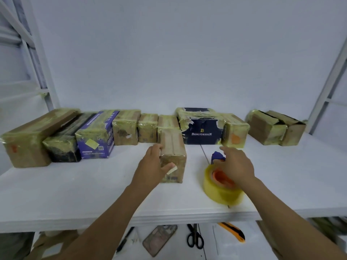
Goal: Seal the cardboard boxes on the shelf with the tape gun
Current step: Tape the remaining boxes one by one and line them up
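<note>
Steadying one plain cardboard box [172, 156] pulled near of the row, we list what matters for sealing it well.

Item, box in hand: stands lengthwise near-to-far at the centre of the white shelf [75, 188], apart from the wrapped boxes behind; a small pale label sits on its near face. Its top seam looks barely taped, so we judge it the one to seal now.

Item, left hand [154, 166]: laid against the box's left side, fingers loosely curled round the near-left corner, thumb on the near face beside the label. We would keep this brace firm and low, clear of the top seam.

Item, right hand [236, 166]: resting over the tape gun [219, 162], fingers curved down onto its blue handle; whether the grip is fully closed we cannot tell. The yellowish tape roll [222, 186] with orange core lies just right of the box.

Item, row of taped boxes [120, 128]: along the far wall, left to right, including a dark box marked BENLYDESIGN [201, 134]; most are already wrapped in yellowish tape.

Method, as we judge it: start the tape over the far edge, draw along the seam toward us under even pressure, fold over the near face, then cut.

Item, lower level: scissors [195, 239], a utility knife [232, 231], a phone [159, 239].
</note>
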